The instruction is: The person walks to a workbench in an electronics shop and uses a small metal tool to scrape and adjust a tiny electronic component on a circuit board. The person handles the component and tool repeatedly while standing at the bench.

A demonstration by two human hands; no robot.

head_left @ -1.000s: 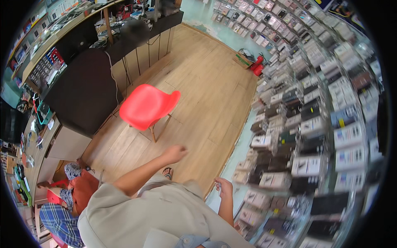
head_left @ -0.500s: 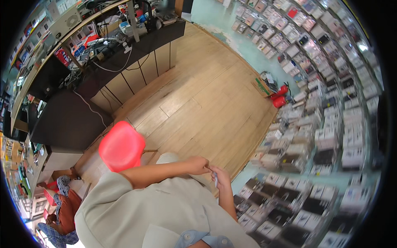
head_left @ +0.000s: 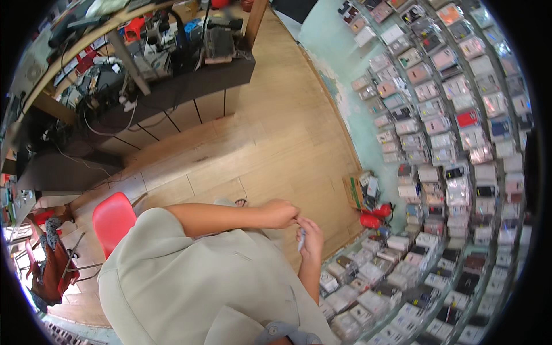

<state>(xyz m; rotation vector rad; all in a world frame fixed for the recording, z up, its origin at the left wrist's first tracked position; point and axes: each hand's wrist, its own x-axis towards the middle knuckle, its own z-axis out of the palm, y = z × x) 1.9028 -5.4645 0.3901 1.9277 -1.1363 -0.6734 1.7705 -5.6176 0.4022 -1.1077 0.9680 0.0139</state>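
Note:
Both my hands are held together in front of my body, above the wooden floor. My left hand [head_left: 280, 214] is closed, its fingertips pinched against those of my right hand; what lies in the pinch, if anything, is too small to make out. My right hand [head_left: 311, 237] has its fingers curled around a small, pale, flat strip [head_left: 301, 240], which shows along the palm side. The kind of strip cannot be told.
Packaged phone cases [head_left: 428, 123] hang in rows along the right wall. A red fire extinguisher [head_left: 376, 218] and cardboard box [head_left: 352, 191] stand at its foot. Left are a cluttered dark counter [head_left: 184, 80], a red chair [head_left: 112, 221] and another person [head_left: 53, 267].
The view has shifted forward and turned: the red chair now lies further left and the hanging rows on the right look nearer. My hands stay together, the pale strip still in the right one.

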